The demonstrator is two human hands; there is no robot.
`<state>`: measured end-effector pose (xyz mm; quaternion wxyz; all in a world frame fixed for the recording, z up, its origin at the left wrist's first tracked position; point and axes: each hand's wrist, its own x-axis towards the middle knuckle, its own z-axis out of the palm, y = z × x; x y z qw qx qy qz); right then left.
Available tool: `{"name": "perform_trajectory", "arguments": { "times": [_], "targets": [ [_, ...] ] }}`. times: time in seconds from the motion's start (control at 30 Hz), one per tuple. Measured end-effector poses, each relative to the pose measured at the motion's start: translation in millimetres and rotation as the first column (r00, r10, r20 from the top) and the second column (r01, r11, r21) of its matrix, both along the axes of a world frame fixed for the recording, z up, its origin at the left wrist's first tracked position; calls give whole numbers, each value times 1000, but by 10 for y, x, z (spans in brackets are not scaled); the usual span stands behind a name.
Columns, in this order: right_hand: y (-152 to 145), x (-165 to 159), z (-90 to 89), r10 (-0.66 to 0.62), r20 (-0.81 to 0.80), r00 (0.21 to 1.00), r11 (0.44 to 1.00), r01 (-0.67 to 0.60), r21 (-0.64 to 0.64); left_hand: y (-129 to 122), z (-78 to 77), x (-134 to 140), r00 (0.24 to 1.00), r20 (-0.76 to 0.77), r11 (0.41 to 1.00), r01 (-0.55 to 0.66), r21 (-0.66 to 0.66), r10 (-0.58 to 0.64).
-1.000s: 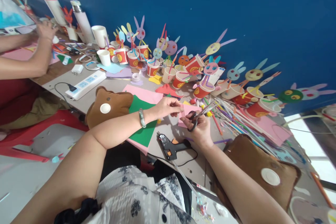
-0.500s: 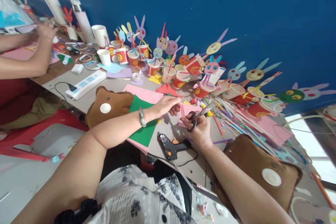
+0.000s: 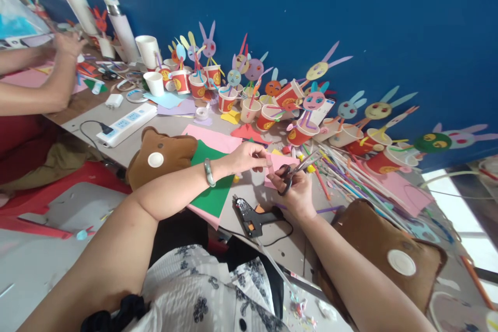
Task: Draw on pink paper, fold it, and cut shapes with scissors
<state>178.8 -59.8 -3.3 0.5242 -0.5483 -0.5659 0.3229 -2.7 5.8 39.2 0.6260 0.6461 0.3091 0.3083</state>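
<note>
My left hand (image 3: 252, 157), a bangle on its wrist, pinches a small pink paper strip (image 3: 270, 162) between thumb and fingers. Black-handled scissors (image 3: 298, 167) rest in my right hand (image 3: 296, 192), their blades pointing away to the upper right. The thumb and finger of that hand are close to the strip's lower end; whether they grip it too is hard to tell. Below both hands lies a pink paper sheet (image 3: 282, 160). A black glue gun (image 3: 252, 217) is on the table just in front of me, and a green sheet (image 3: 213, 192) lies under my left wrist.
Several paper cups with rabbit-faced figures (image 3: 303, 129) line the blue wall. Pipe cleaners (image 3: 350, 171) are heaped at right. Brown cushions (image 3: 161, 153) flank my arms. A power strip (image 3: 128, 123) sits at left, where another person's hands (image 3: 68, 44) are at work.
My left fingers have turned and closed a little toward the right hand, and the pink strip between them now shows more clearly. The scissors have hardly moved.
</note>
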Motion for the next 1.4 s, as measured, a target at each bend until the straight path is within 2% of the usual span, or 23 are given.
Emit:
{"name": "perform_trajectory", "arguments": {
  "times": [0.1, 0.2, 0.4, 0.53, 0.63, 0.73, 0.9, 1.03, 1.4],
  "targets": [
    [6, 14, -7, -9, 9, 1000, 1000, 9, 9, -35, 103, -32, 997, -45, 997, -67, -36, 65],
    [11, 24, 4, -18, 29, 999, 1000, 18, 12, -54, 140, -30, 994, -59, 995, -92, -49, 89],
    [15, 27, -18, -28, 40, 999, 999, 26, 30, -21, 50, -4, 996, -38, 995, -79, -56, 77],
    [17, 25, -66, -28, 31, 999, 999, 27, 19, 35, -69, 16, 1000, -4, 999, 26, 33, -26],
    [16, 13, -66, -19, 39, 999, 1000, 18, 23, 79, -132, 23, 991, -56, 986, 130, 107, -124],
    [8, -11, -38, -5, 32, 999, 999, 4, 33, 117, -166, 10, 980, -111, 967, 184, 178, -166],
    [-9, -22, -28, 7, 63, 998, 1000, -9, 29, 149, -206, -10, 978, -174, 927, 172, 333, -118],
    [-2, 8, -69, 12, 86, 996, 999, -15, 34, 139, -201, -8, 975, -200, 898, 170, 406, -95],
    [9, 32, -98, 5, 130, 991, 997, -14, 74, 133, -173, -18, 963, -265, 841, 185, 508, -52]
  ]
}}
